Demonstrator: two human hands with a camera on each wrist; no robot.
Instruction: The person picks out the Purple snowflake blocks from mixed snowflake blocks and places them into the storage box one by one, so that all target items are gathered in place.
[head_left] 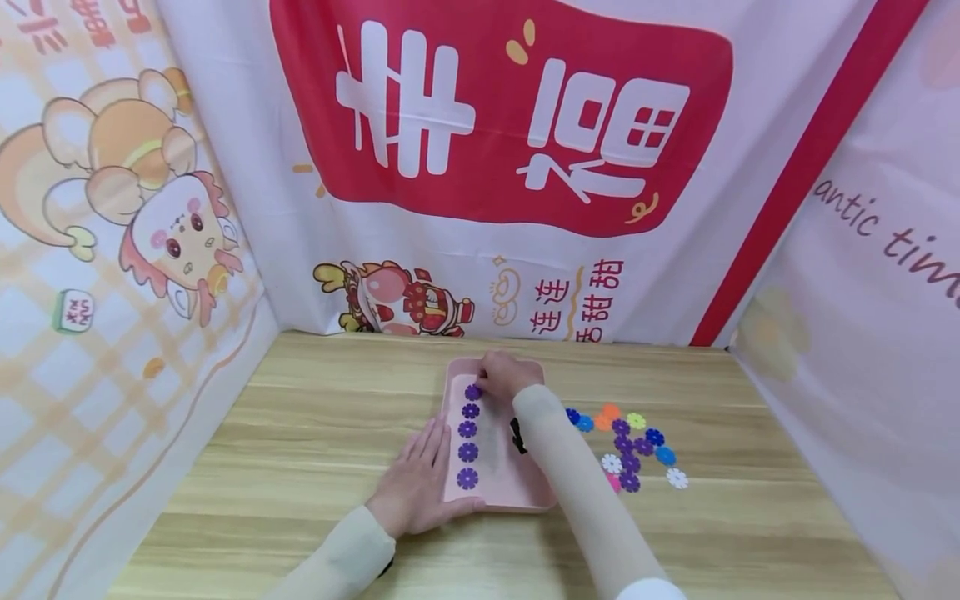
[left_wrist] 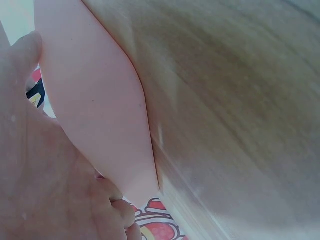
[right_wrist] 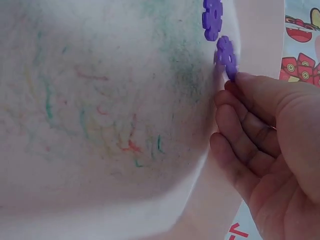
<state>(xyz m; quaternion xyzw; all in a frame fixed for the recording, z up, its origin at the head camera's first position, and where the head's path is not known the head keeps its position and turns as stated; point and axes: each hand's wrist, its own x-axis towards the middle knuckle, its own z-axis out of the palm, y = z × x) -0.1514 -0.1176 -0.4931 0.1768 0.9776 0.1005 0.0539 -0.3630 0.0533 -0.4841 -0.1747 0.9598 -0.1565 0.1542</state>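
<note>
A pink tray [head_left: 517, 497] lies on the table with a column of several purple snowflake discs [head_left: 468, 452] along its left side. My right hand [head_left: 506, 377] is at the tray's far end, its thumb and forefinger pinching the farthest purple snowflake disc [right_wrist: 226, 54] by its edge. That disc looks tilted in the right wrist view, beside another purple one [right_wrist: 213, 19]. With fingers extended, my left hand [head_left: 420, 487] rests against the tray's near left side, thumb along the near rim. The tray's outer wall [left_wrist: 95, 85] fills much of the left wrist view.
Loose snowflake discs [head_left: 630, 462] in purple, blue, orange, white, yellow and pink lie on the wooden table [head_left: 315, 417] right of the tray. Printed cloth walls [head_left: 495, 242] enclose the back and sides. Coloured scribbles [right_wrist: 130, 145] mark the tray's floor.
</note>
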